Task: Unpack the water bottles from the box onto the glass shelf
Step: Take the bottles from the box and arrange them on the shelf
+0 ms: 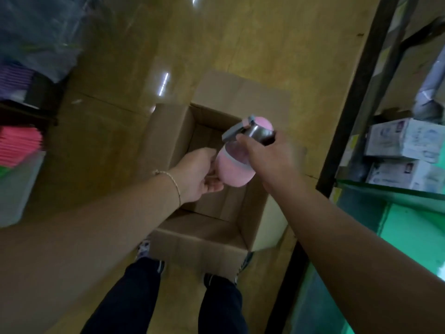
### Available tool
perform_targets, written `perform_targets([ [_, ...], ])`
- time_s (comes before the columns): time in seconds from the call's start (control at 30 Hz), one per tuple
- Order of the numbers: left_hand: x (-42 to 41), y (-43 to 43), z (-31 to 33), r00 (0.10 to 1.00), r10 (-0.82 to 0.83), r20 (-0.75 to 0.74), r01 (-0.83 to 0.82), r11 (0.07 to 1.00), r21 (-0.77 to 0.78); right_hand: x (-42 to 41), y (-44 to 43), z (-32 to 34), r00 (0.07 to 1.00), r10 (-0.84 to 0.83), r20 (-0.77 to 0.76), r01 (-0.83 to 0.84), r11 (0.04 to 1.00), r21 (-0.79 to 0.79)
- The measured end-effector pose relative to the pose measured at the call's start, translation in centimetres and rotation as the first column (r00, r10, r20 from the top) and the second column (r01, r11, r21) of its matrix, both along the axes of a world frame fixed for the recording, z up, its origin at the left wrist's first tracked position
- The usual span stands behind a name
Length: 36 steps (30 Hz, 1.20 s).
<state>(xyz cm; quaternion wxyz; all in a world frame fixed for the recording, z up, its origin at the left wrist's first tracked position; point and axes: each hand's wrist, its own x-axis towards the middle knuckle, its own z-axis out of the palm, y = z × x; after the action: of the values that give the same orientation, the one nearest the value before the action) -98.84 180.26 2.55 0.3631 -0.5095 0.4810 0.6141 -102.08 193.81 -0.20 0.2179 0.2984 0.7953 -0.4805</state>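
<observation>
An open cardboard box (183, 239) stands on the floor in front of my feet; its inside looks bare where I can see it. Above the box I hold a pink water bottle (234, 171) with a clear middle, a steel band and a grey strap near its pink lid. My left hand (197, 175) grips the bottle's rounded pink bottom. My right hand (267, 155) grips its upper part by the steel band. The glass shelf (390, 189), green-edged, is at the right.
White product boxes (402, 141) sit stacked on the shelving at right behind a dark upright post (349, 112). Pink and purple stacked goods (19, 148) and a plastic-wrapped bundle (36, 39) are at left. Shiny yellow-brown floor surrounds the box.
</observation>
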Motion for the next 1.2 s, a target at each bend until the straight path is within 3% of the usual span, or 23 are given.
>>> perform_targets([
  [0.13,-1.6,0.0,9.7,0.999,0.016,-0.041,-0.014,0.999,0.049,-0.7,0.4,10.6,0.996,-0.009,-0.089,0.005,0.999,-0.052],
  [0.57,-1.7,-0.4,38.9,0.945,-0.144,-0.293,0.169,0.984,0.062,1.7,0.9,42.3,0.89,0.07,-0.452,-0.039,0.996,0.076],
  [0.9,0.4,-1.6,52.0,0.808,-0.278,-0.52,0.384,0.917,0.107,8.0,0.3,58.9,0.833,0.085,-0.547,0.061,0.968,0.244],
  [1.2,2.3,-0.9,61.4,0.641,-0.364,-0.676,0.596,0.791,0.138,13.0,0.0,69.6,0.764,-0.059,-0.642,0.271,0.933,0.236],
])
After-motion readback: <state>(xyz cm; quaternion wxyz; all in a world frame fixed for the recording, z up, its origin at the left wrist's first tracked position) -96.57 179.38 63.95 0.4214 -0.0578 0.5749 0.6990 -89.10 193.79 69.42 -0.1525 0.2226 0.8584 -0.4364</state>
